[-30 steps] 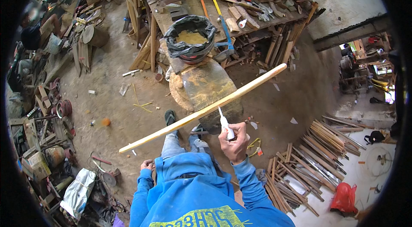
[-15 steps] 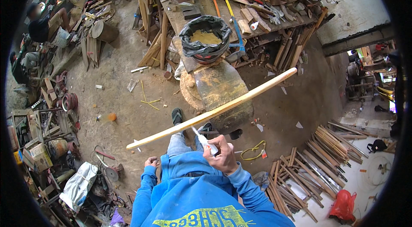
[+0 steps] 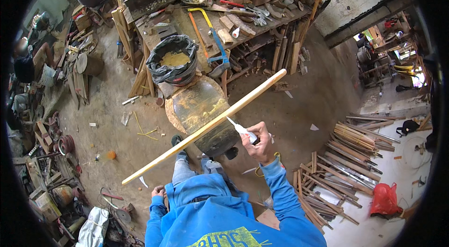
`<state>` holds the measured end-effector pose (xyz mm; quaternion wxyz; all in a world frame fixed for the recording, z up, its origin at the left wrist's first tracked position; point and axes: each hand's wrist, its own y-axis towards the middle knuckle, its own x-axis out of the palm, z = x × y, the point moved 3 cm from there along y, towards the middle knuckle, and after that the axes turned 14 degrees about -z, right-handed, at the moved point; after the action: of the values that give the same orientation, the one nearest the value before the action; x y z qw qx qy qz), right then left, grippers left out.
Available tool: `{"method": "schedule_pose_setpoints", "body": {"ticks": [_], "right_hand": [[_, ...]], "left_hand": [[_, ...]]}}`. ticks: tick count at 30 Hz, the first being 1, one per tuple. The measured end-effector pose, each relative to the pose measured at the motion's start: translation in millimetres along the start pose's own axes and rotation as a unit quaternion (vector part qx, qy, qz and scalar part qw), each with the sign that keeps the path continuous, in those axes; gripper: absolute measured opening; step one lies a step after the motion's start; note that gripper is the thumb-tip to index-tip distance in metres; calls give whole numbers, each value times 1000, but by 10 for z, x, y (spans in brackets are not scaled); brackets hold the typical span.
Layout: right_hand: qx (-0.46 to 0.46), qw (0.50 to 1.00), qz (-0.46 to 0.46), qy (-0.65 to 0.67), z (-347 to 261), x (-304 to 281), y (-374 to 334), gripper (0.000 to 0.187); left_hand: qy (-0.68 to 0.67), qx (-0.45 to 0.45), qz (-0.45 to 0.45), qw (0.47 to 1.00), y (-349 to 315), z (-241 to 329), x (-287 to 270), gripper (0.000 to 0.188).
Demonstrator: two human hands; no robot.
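Note:
A long, pale wooden strip (image 3: 201,132) slants across the middle, its near end low at left and its far end high at right. My right hand (image 3: 258,144) is closed around a small white glue bottle (image 3: 243,131). The bottle's thin nozzle points up and left, its tip at or very close to the strip's near edge; contact is hard to judge. My left hand (image 3: 159,192) hangs low beside my hip, fingers curled, and whatever they may hold is hidden. What holds the strip up does not show.
Beyond the strip stands a dusty rounded seat-like block (image 3: 199,102). Behind it are a black-bag-lined bucket (image 3: 174,76) of yellowish dust, a bow saw (image 3: 217,41) and a cluttered workbench (image 3: 149,25). Wooden sticks (image 3: 346,167) lie at right near a red bag (image 3: 386,200). People sit far left.
My right hand has carried the glue bottle along the strip toward its far right end. The view has turned, so the bench and bucket appear further left.

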<state>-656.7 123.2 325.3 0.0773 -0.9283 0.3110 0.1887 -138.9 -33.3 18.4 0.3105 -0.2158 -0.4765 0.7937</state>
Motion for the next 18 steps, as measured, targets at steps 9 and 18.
{"method": "schedule_pose_setpoints", "body": {"ticks": [9,18], "right_hand": [[-22,998,27,-52,-61,-25,36,23],[-11,999,-6,-32,-110,84,14,23]], "left_hand": [[42,19,35,998,-125,125,273,20],[61,8,48,997,-240,46,397,19]]}}
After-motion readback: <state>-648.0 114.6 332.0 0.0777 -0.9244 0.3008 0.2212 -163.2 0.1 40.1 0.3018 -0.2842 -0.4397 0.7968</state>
